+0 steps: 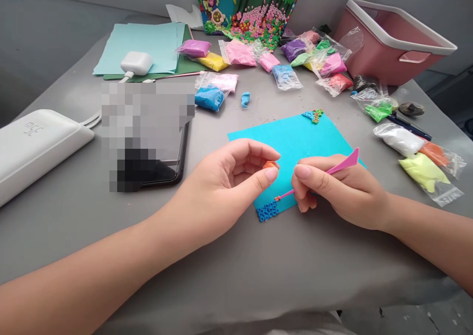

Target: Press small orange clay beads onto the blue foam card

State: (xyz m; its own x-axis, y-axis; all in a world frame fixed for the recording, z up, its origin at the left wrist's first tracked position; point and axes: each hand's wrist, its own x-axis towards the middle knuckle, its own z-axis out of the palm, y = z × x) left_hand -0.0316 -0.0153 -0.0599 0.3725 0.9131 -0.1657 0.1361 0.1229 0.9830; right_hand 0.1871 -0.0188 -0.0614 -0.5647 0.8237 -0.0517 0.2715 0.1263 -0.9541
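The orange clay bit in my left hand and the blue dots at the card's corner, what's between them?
In the head view, only bare turquoise card lies between the orange clay bit in the left hand and the blue dots.

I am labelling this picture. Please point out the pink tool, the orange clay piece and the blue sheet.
pink tool (338,167), head view, on its flat handle end.
orange clay piece (269,165), head view, on its visible top.
blue sheet (295,138), head view, on its bare middle.
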